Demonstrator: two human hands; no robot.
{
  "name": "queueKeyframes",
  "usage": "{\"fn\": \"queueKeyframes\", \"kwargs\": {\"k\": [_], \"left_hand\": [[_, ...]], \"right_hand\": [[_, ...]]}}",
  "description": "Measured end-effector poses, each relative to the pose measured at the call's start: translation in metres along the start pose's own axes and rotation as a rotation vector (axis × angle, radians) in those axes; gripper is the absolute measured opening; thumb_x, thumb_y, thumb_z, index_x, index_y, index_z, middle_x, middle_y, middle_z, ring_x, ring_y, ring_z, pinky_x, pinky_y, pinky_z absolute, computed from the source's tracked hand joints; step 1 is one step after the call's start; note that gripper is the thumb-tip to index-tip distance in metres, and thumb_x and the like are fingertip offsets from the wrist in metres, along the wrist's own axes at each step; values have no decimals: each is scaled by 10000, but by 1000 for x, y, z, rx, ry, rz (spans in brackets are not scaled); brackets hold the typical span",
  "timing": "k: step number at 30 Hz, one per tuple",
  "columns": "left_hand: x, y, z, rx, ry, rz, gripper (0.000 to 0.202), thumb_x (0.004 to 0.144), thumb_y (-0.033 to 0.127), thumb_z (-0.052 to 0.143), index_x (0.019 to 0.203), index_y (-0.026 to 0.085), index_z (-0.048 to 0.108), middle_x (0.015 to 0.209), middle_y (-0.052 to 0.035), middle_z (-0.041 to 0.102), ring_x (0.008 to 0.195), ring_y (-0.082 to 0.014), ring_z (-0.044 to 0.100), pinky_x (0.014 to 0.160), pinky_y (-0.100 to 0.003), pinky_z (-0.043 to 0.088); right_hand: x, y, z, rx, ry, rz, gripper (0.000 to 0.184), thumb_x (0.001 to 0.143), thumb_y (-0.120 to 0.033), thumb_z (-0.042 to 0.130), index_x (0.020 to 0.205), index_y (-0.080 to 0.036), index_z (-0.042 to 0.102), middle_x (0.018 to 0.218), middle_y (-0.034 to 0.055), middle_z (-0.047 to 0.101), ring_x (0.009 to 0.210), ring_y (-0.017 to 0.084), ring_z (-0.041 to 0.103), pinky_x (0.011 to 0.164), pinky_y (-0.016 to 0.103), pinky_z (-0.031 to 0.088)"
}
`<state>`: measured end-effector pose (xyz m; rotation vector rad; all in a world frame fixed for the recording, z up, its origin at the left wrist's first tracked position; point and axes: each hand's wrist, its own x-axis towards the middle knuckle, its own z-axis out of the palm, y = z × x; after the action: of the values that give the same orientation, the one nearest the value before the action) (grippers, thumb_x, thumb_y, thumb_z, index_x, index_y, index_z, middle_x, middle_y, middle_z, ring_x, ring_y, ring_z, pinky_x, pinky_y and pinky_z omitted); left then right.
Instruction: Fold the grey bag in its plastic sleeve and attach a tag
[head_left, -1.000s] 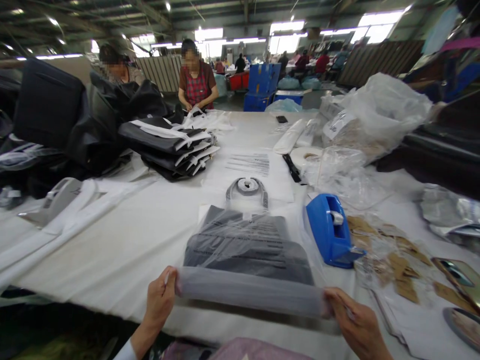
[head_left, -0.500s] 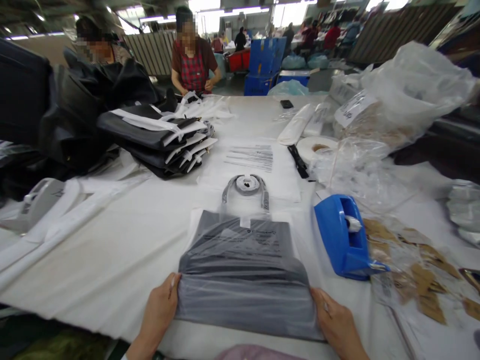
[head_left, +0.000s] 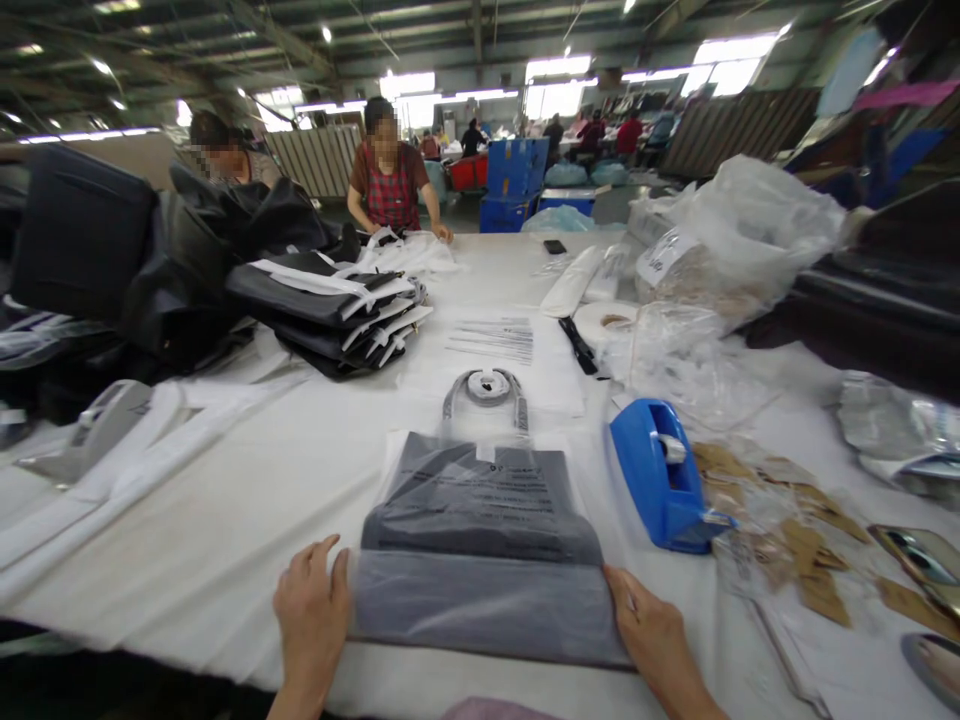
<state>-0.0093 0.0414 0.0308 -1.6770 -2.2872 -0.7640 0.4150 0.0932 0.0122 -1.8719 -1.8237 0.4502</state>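
Observation:
A folded grey garment in a clear plastic bag (head_left: 480, 540) lies on the white table (head_left: 247, 500) in front of me, its near end folded over. My left hand (head_left: 311, 615) lies flat at the bag's left near corner, fingers stretched out. At the right near corner rests my right hand (head_left: 649, 630), fingers extended along the bag's edge. A grey strap with a white round piece (head_left: 486, 388) lies just beyond the bag.
A blue tape dispenser (head_left: 660, 485) stands right of the bag, with brown paper tags in plastic (head_left: 787, 530) beyond it. Stacked dark garments (head_left: 337, 305) lie at left. Large plastic bags (head_left: 735, 240) sit at right. A grey tape dispenser (head_left: 90, 430) is far left. Two people work at the far end.
The lifted, rolled near end of the bagged garment was laid down and flattened on the table. Both hands went from gripping its ends to resting flat at its corners.

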Motion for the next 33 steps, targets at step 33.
{"fn": "queueKeyframes", "kwargs": {"k": [33], "left_hand": [[-52, 103, 32, 119, -185, 912, 792, 751, 526, 684, 1447, 411, 325, 1519, -44, 397, 1315, -420, 325, 1130, -621, 46]], "right_hand": [[17, -1, -15, 68, 7, 261, 501, 839, -621, 323, 582, -251, 542, 555, 44, 648, 575, 230, 637, 564, 327, 445]]}}
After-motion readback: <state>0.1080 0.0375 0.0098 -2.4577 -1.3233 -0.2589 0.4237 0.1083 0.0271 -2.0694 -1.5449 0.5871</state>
